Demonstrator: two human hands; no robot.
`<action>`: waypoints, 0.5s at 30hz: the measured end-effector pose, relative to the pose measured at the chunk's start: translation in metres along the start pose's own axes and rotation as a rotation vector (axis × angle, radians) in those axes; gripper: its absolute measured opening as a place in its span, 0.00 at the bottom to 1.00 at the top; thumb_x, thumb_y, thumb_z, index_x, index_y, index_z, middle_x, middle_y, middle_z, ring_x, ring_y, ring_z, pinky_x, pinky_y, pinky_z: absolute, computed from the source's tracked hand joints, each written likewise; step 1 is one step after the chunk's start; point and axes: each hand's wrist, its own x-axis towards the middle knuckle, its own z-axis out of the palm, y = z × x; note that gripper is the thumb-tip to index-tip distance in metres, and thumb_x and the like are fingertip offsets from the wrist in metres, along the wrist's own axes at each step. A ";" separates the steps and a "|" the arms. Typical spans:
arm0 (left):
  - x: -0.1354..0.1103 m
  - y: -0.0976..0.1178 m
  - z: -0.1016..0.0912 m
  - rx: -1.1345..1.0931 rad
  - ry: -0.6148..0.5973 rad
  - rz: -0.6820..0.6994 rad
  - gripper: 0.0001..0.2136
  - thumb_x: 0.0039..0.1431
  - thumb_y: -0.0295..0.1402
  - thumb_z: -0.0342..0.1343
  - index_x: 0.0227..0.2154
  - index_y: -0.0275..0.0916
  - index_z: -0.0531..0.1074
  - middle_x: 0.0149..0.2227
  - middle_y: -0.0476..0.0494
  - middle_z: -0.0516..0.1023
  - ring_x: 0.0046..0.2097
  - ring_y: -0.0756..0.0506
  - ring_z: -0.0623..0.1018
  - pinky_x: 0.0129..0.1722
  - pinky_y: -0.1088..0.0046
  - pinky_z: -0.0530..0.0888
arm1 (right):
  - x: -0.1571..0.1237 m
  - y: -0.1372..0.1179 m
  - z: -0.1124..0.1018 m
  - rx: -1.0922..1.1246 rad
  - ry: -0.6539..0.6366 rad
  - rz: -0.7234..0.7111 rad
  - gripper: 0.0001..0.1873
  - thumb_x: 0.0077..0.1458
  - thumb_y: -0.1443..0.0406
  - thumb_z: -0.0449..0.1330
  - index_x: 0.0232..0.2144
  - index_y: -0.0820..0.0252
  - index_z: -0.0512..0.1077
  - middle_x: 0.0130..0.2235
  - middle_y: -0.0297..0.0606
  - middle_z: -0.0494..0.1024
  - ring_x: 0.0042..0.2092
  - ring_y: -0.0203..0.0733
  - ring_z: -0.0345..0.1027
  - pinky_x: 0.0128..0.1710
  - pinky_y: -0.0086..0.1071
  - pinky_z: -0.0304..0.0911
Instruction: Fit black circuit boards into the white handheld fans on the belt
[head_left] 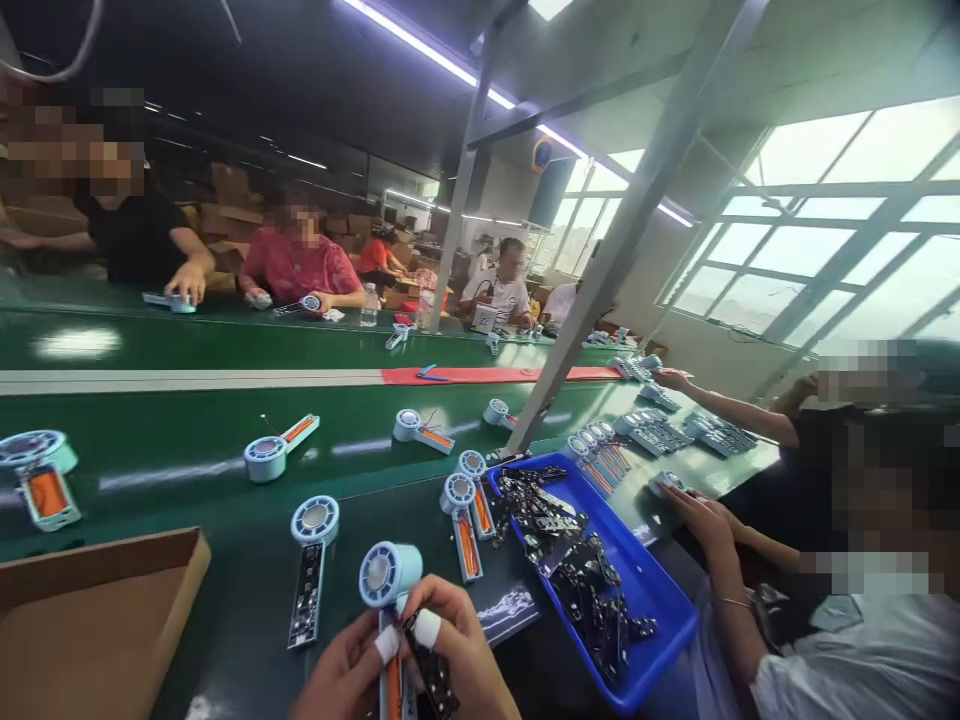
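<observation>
At the front of the bench, my left hand (pixel 341 665) is wrapped round the handle of a light-blue handheld fan (pixel 390 573) with an orange strip inside. My right hand (pixel 465 635) pinches a black circuit board (pixel 433 672) against the fan's handle; whether the two are joined I cannot tell. White tape covers both thumb tips. Left of my hands lies another fan (pixel 315 520) with a black board along its handle. Beyond my right hand rest two fans (pixel 459 492) with orange strips showing in their open handles.
A blue tray (pixel 652 610) piled with black circuit boards stands at the right. At the left front is a cardboard box (pixel 97 600). Several fans (pixel 266 458) lie on the green belt (pixel 187 430). A metal post (pixel 600 270) rises beyond the tray. Co-workers sit opposite and at right.
</observation>
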 end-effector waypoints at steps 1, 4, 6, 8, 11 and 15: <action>-0.001 0.001 0.004 -0.065 -0.051 -0.020 0.29 0.36 0.48 0.74 0.41 0.36 0.80 0.39 0.36 0.85 0.49 0.30 0.81 0.50 0.55 0.77 | 0.000 0.003 -0.004 0.046 -0.013 0.008 0.13 0.51 0.57 0.68 0.32 0.61 0.72 0.23 0.31 0.73 0.18 0.28 0.56 0.19 0.22 0.52; -0.003 -0.002 0.008 -0.157 -0.010 -0.005 0.26 0.42 0.45 0.73 0.43 0.37 0.78 0.42 0.37 0.84 0.50 0.33 0.81 0.51 0.58 0.76 | -0.001 0.007 -0.012 0.087 -0.006 -0.009 0.12 0.55 0.57 0.66 0.33 0.60 0.71 0.23 0.30 0.72 0.19 0.28 0.56 0.19 0.22 0.51; -0.002 -0.005 0.006 -0.117 0.116 0.064 0.27 0.42 0.47 0.72 0.44 0.40 0.76 0.46 0.39 0.83 0.56 0.33 0.77 0.54 0.60 0.75 | -0.002 0.002 -0.012 0.011 0.011 -0.028 0.11 0.55 0.59 0.67 0.34 0.61 0.72 0.25 0.31 0.72 0.23 0.29 0.60 0.23 0.22 0.56; 0.000 -0.008 0.002 -0.010 0.190 0.163 0.27 0.44 0.49 0.71 0.45 0.41 0.75 0.50 0.40 0.81 0.62 0.33 0.71 0.57 0.60 0.72 | -0.003 -0.005 -0.008 -0.083 0.009 -0.027 0.11 0.54 0.61 0.68 0.35 0.61 0.73 0.28 0.33 0.74 0.28 0.31 0.65 0.29 0.24 0.61; 0.001 -0.010 -0.002 0.137 0.200 0.270 0.26 0.49 0.50 0.65 0.47 0.41 0.72 0.54 0.40 0.78 0.64 0.33 0.68 0.58 0.61 0.71 | -0.004 -0.016 0.003 -0.168 -0.010 -0.020 0.11 0.54 0.62 0.68 0.36 0.61 0.74 0.30 0.34 0.75 0.31 0.35 0.67 0.34 0.28 0.64; -0.001 -0.012 0.000 0.135 0.192 0.260 0.23 0.57 0.50 0.56 0.50 0.42 0.67 0.56 0.40 0.77 0.61 0.35 0.72 0.57 0.61 0.70 | -0.008 -0.024 0.012 -0.278 0.015 -0.017 0.11 0.55 0.61 0.67 0.37 0.60 0.73 0.33 0.35 0.75 0.34 0.37 0.68 0.37 0.30 0.64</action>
